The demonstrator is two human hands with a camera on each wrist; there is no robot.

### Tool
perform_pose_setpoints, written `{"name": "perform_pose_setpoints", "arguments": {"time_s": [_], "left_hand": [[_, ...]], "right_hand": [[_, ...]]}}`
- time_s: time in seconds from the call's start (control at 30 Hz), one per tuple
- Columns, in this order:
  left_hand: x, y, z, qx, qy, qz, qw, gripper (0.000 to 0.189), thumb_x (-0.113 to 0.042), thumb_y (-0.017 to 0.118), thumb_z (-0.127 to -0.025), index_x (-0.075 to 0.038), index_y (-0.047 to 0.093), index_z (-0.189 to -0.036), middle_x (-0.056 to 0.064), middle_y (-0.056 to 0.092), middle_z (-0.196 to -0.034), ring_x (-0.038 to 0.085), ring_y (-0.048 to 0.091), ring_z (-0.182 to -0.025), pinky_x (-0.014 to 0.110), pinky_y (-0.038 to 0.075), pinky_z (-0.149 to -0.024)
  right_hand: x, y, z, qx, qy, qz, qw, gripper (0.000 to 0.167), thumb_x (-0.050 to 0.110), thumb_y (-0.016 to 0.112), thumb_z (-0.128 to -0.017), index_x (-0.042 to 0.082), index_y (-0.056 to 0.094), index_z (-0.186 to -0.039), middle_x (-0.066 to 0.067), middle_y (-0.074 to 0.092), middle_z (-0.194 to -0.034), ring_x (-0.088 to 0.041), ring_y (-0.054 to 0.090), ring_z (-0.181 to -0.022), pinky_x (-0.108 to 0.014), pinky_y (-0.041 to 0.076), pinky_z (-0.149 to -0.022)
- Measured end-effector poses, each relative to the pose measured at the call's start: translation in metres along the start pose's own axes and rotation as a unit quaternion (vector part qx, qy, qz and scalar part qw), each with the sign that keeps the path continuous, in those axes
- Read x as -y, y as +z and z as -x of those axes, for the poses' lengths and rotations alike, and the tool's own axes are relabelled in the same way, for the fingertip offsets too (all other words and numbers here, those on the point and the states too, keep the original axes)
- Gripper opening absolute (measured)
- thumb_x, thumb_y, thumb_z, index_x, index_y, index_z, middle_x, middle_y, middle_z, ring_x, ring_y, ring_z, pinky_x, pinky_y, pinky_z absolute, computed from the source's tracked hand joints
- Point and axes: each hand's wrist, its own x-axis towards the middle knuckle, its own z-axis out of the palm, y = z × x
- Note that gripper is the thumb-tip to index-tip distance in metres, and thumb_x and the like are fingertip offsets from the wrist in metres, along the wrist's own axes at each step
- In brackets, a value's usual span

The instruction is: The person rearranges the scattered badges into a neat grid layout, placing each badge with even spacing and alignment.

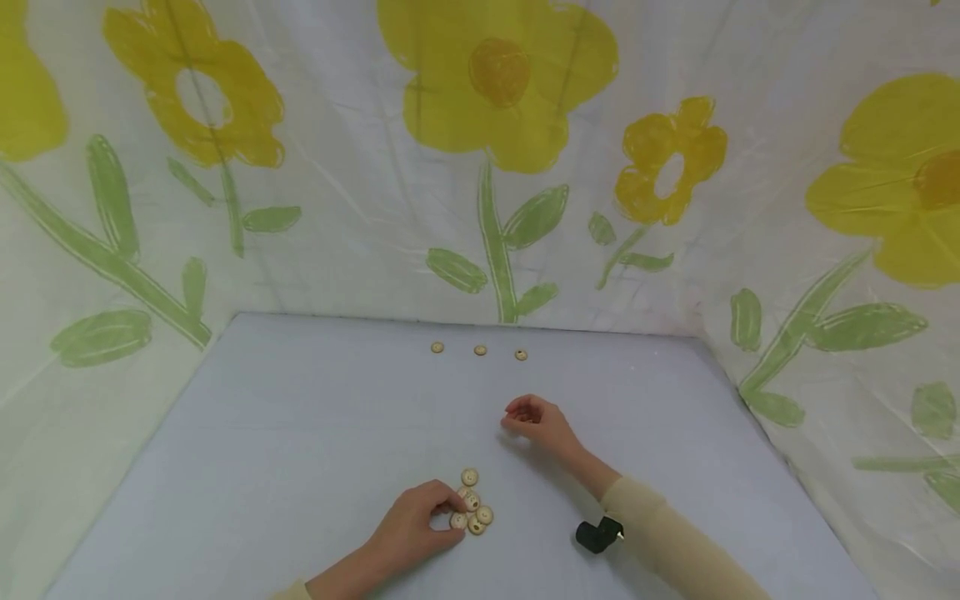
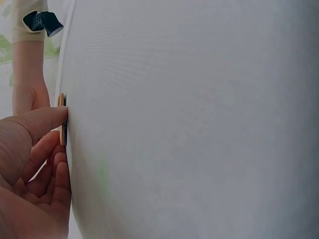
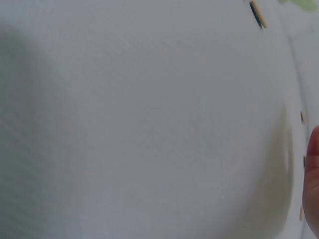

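Observation:
Several small round wooden discs with dark marks lie bunched near the front of the table, among them one disc (image 1: 469, 477) at the top of the bunch. My left hand (image 1: 416, 525) curls round the left side, its thumb and forefinger about a wooden disc (image 1: 459, 521). Edge-on in the left wrist view, a disc (image 2: 63, 134) with a dark underside touches those fingertips. Farther up the table, my right hand (image 1: 542, 425) has bent fingers; whether anything is between them cannot be made out. Only part of the right hand (image 3: 312, 174) shows in the right wrist view.
Three wooden discs stand spaced in a row near the back edge: a left one (image 1: 437, 347), a middle one (image 1: 480, 350) and a right one (image 1: 521, 355). A dark wrist camera (image 1: 598, 535) sits at the right sleeve. Flower-printed curtains (image 1: 352, 233) enclose the white table (image 1: 300, 400).

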Motion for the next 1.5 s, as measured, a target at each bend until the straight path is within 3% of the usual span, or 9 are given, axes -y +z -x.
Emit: {"name": "perform_pose_setpoints", "arguments": {"time_s": [0.23,0.67,0.87,1.33,1.5], "left_hand": [[0.002,-0.001,0.0,0.003,-0.006,0.001,1.0,0.022,-0.012,0.08,-0.079,-0.014,0.068,-0.097,-0.009,0.064,-0.094,0.006,0.058,-0.089,0.027,0.051,-0.08],[0.003,-0.001,-0.002,-0.004,0.02,0.007,0.9998,0.022,-0.012,0.081,-0.078,-0.013,0.068,-0.096,-0.007,0.064,-0.093,0.009,0.059,-0.087,0.026,0.051,-0.078],[0.003,-0.001,-0.002,-0.002,0.016,0.015,0.9998,0.022,-0.013,0.081,-0.078,-0.014,0.069,-0.095,-0.008,0.065,-0.093,0.009,0.059,-0.087,0.026,0.051,-0.078],[0.004,-0.001,0.0,-0.006,0.019,0.01,0.9998,0.023,-0.009,0.08,-0.077,-0.013,0.068,-0.096,-0.007,0.065,-0.093,0.008,0.059,-0.087,0.027,0.052,-0.079],[0.004,-0.001,0.0,-0.001,0.011,0.01,0.9999,0.023,-0.008,0.08,-0.077,-0.013,0.068,-0.096,-0.008,0.065,-0.093,0.008,0.059,-0.088,0.027,0.052,-0.079]], "right_hand": [[0.0,0.007,0.011,0.031,-0.004,-0.009,0.9995,0.026,0.019,0.075,-0.086,0.003,0.065,-0.104,-0.002,0.067,-0.09,-0.014,0.062,-0.079,-0.025,0.051,-0.068],[0.003,0.017,0.035,0.094,-0.001,-0.012,0.9955,0.023,0.015,0.073,-0.088,0.002,0.064,-0.105,-0.004,0.066,-0.092,-0.014,0.06,-0.08,-0.023,0.05,-0.067],[0.004,0.021,0.044,0.115,0.004,0.001,0.9933,0.022,0.015,0.073,-0.088,0.004,0.065,-0.105,-0.003,0.064,-0.091,-0.014,0.057,-0.08,-0.022,0.048,-0.067],[0.001,0.028,0.056,0.167,-0.044,0.055,0.9835,0.018,0.02,0.077,-0.085,0.014,0.068,-0.098,0.004,0.064,-0.083,-0.008,0.058,-0.074,-0.022,0.05,-0.066],[0.009,0.03,0.064,0.18,-0.066,0.062,0.9794,0.017,0.013,0.076,-0.085,0.01,0.068,-0.099,0.002,0.065,-0.085,-0.005,0.058,-0.074,-0.021,0.05,-0.066]]}}
